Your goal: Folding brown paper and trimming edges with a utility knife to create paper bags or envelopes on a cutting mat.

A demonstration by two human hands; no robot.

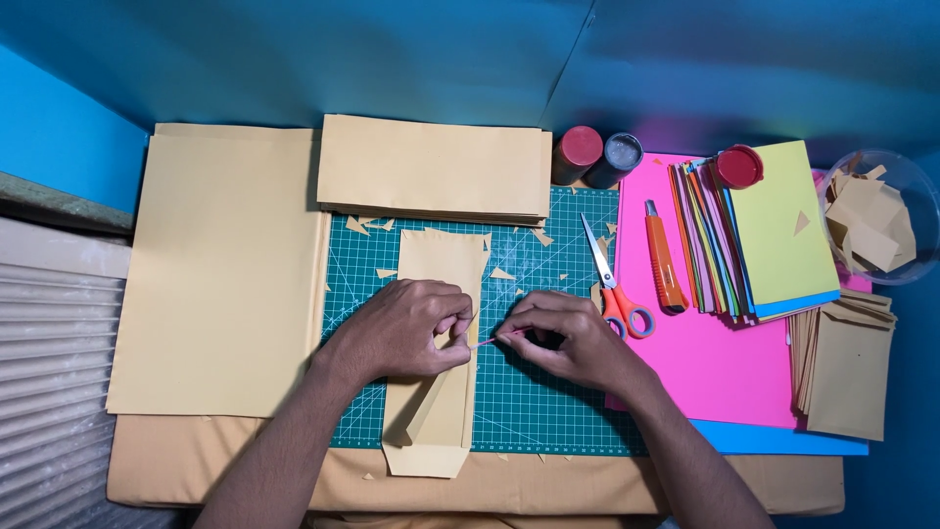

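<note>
Green cutting mat [548, 392]: brown envelope [436, 343] lies lengthwise away from the person, left hand [401, 328] pinching its edge, right hand [563, 338] pinching a thin pink stick [487, 342]

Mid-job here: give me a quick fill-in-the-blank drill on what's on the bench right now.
1. Both hands work on a tan folded paper piece lying on a ____ cutting mat.
2. The scissors beside the right hand have ____ handles.
3. The orange utility knife rests on a ____ sheet.
4. The left hand presses down on the paper piece, while the clear bowl holds tan paper ____.

Missing words: green; orange; pink; scraps
</note>
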